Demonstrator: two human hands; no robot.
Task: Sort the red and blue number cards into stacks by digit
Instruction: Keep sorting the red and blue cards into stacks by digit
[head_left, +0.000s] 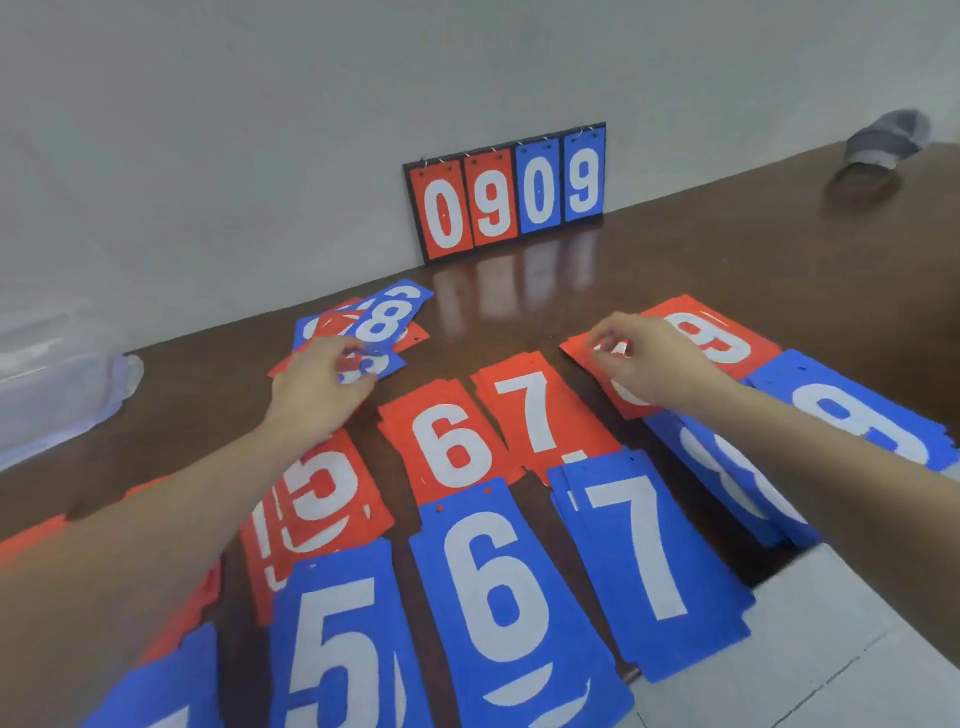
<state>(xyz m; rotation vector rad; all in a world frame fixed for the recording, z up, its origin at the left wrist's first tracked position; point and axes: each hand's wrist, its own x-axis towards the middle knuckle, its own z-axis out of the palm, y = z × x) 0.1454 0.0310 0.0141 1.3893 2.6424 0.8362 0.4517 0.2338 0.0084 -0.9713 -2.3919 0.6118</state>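
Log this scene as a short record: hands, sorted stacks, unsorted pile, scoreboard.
left hand: on the unsorted pile, fingers curled on a card
right hand: pinching the red 8 on its stack
red stacks: 5, 6, 7
blue stacks: 5, 6, 7, 8
scoreboard: upright against the wall, reads 0909

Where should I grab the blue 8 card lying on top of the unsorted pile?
Take the blue 8 card by its far short edge, which tilts up off the unsorted pile and looks free. Come from above and behind; the left hand already covers the near end.
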